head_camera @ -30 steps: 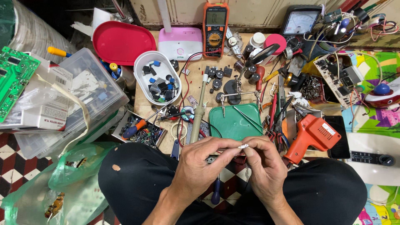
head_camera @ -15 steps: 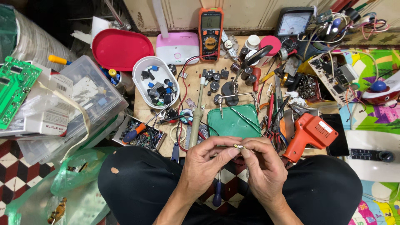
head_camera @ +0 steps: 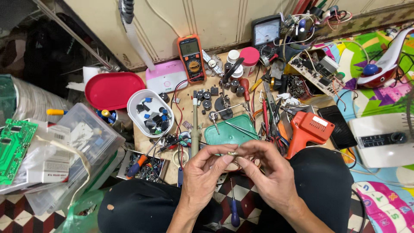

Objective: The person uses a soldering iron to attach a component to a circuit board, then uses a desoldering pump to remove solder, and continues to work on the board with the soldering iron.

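My left hand [head_camera: 205,171] and my right hand [head_camera: 266,169] meet above my lap, fingertips pinched together on a tiny metallic electronic part [head_camera: 233,153]. Both hands hold it; the part is too small to tell more. Just beyond the hands lie a green tray [head_camera: 230,133] and a soldering iron [head_camera: 195,129] with a pale handle. My black trousers fill the bottom of the view.
A white bowl of small parts [head_camera: 151,113], a red lid [head_camera: 111,89], an orange multimeter [head_camera: 191,57], an orange glue gun [head_camera: 307,129], pliers and wires crowd the wooden board. Clear plastic boxes [head_camera: 73,146] and a green circuit board [head_camera: 12,149] sit left. A blue screwdriver [head_camera: 233,207] lies between my legs.
My hands have come closer together and the small part now sits pinched between both sets of fingertips. The view has tilted up, showing more of the wall.
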